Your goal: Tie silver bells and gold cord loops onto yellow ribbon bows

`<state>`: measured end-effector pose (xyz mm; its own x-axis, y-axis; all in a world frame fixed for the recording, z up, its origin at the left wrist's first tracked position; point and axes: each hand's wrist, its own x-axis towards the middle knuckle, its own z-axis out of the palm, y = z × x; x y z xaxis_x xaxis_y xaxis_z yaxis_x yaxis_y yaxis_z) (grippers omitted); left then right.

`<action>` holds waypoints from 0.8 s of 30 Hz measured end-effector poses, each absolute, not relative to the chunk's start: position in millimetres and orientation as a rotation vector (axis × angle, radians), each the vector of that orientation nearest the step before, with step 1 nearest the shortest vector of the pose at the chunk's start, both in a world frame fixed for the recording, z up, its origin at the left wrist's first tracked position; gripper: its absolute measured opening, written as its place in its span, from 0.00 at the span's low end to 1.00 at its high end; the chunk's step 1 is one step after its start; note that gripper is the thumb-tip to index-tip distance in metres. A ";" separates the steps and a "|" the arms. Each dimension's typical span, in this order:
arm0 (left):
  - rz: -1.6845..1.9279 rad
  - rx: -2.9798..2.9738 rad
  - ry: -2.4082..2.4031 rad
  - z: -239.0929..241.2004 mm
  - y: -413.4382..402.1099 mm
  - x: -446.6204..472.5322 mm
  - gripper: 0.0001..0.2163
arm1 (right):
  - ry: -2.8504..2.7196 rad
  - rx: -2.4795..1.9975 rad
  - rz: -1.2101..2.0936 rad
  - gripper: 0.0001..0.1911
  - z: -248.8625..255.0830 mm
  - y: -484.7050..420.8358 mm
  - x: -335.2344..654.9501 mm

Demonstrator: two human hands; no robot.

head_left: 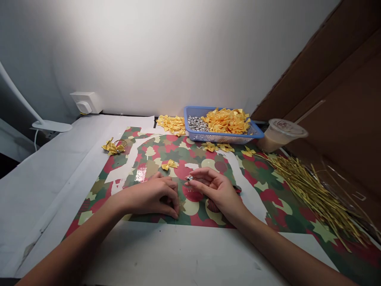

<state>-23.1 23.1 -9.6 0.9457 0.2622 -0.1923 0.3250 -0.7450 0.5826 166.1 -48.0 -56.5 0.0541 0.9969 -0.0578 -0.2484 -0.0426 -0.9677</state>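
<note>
My right hand [214,186] rests on the patterned wrapping paper [262,186] and pinches a small silver bell [189,178] between thumb and fingertips. My left hand [157,195] lies just to its left, palm down, its fingers curled with their tips pressed to the paper; what they hold, if anything, is hidden. A single yellow ribbon bow [169,164] lies on the paper just beyond the hands.
A blue basket [190,115] at the back holds silver bells and yellow bows; more bows [172,123] are piled to its left. Gold twist ties [312,190] are heaped at the right near a lidded plastic cup [279,135]. Finished bows [113,147] lie at the left. A lamp base [52,126] and wall socket [86,102] stand behind.
</note>
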 end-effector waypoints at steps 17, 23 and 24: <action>0.094 2.567 0.485 -11.9 25.6 -33.7 0.04 | -0.797 -1.059 1.437 0.15 -57.7 -45.0 166.4; 0.016 2.617 0.510 -7.5 16.2 -25.9 0.05 | -0.754 -1.060 1.451 0.16 -55.5 -43.2 165.9; 0.012 2.637 0.510 -6.7 14.4 -24.9 0.05 | -0.740 -1.063 1.454 0.17 -54.9 -42.9 166.0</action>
